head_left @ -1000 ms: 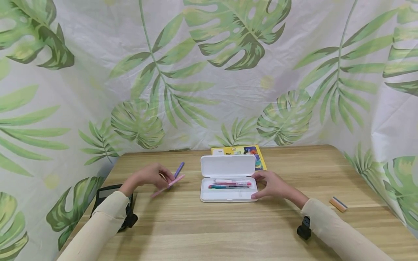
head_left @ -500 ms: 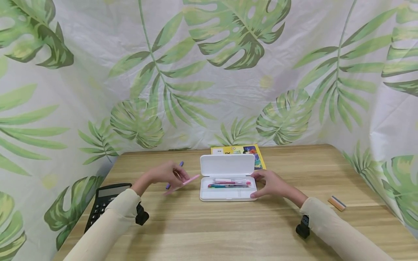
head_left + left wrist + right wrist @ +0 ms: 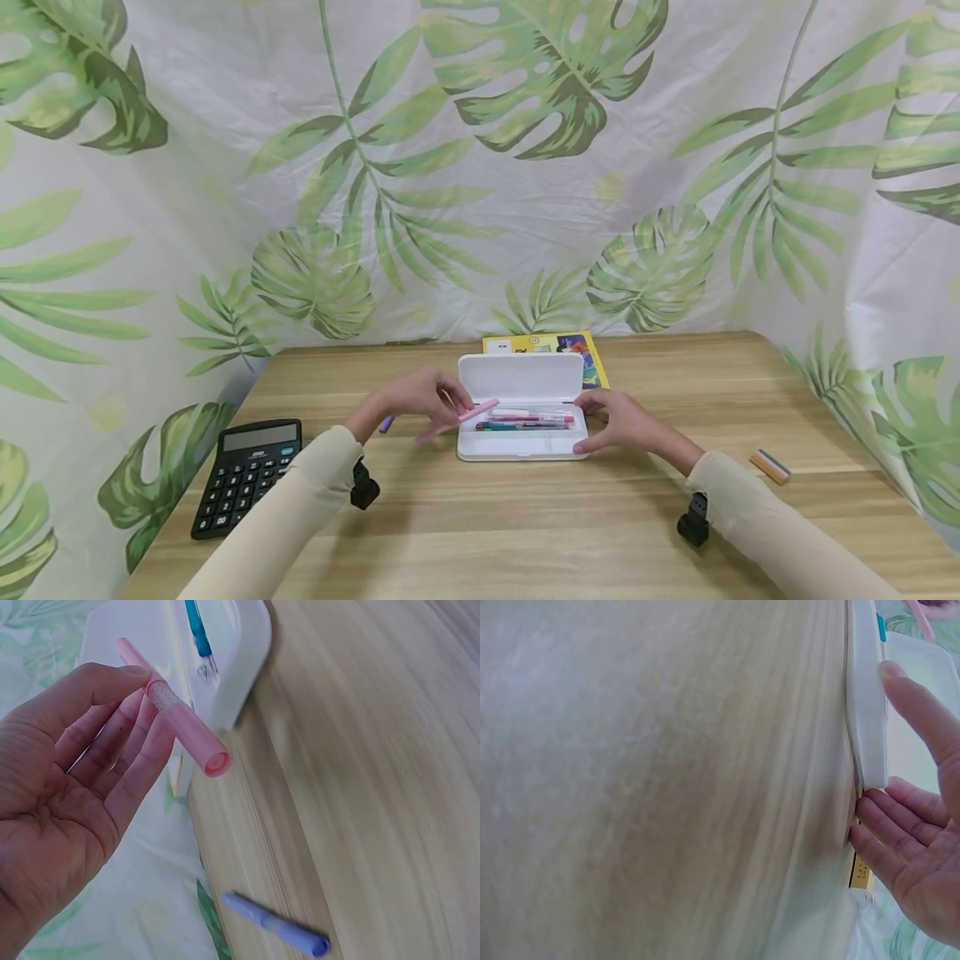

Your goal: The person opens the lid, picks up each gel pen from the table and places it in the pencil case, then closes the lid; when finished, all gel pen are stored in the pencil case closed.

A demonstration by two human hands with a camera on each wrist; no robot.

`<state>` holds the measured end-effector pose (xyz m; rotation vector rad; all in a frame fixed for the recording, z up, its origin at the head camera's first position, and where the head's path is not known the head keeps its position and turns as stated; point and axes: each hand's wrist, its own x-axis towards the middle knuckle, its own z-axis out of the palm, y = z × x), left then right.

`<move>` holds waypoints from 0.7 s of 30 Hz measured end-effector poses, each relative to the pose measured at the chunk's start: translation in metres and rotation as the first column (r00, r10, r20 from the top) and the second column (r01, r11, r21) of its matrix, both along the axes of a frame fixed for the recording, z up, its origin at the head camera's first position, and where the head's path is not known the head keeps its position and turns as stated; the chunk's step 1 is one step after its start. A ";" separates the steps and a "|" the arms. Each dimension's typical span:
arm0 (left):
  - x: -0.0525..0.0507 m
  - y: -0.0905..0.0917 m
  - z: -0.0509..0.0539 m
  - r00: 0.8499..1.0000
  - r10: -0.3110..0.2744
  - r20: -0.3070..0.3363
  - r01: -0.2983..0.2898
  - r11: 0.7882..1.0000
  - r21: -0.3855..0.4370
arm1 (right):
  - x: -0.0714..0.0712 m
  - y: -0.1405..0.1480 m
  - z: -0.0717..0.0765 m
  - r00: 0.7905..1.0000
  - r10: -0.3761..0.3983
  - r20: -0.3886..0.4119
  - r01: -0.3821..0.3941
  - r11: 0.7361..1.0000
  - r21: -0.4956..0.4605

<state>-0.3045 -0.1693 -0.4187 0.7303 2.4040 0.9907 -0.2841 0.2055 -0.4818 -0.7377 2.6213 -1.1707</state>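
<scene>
Between thumb and fingertips my left hand (image 3: pixel 429 395) pinches a pink pen (image 3: pixel 193 735), tilted in the air at the left end of an open white pencil case (image 3: pixel 487 450). Several pens (image 3: pixel 525 421) lie in the case's back compartment, one with a teal part (image 3: pixel 197 630). At the case's right end, my right hand (image 3: pixel 626 423) holds the edge, its thumb on the front corner and its fingers at the back. A blue-purple pen (image 3: pixel 277 924) lies on the table, partly hidden behind my left hand in the head view.
A black calculator (image 3: pixel 243 479) lies at the table's left side. Behind the raised lid (image 3: pixel 521 377) is a yellow booklet (image 3: pixel 596 367). A small striped eraser-like block (image 3: pixel 770 467) sits to the right. A leaf-patterned cloth (image 3: pixel 450 208) hangs behind the table.
My left hand has carried the pink pen rightward to the pencil case, uncovering more of the calculator. My right hand stays at the case's right end.
</scene>
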 end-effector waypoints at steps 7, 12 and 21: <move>-0.005 0.024 -0.001 1.000 -0.028 -0.004 0.028 0.999 0.021 | 0.000 0.000 0.002 1.000 0.007 0.005 -0.007 1.000 0.017; -0.007 0.040 -0.001 0.999 -0.039 0.008 0.039 0.999 0.019 | -0.003 0.001 0.000 1.000 -0.004 0.009 0.003 0.999 0.047; -0.015 0.063 -0.003 0.998 -0.047 -0.034 0.048 0.999 0.013 | -0.003 0.001 -0.001 1.000 0.010 -0.012 -0.010 0.999 0.047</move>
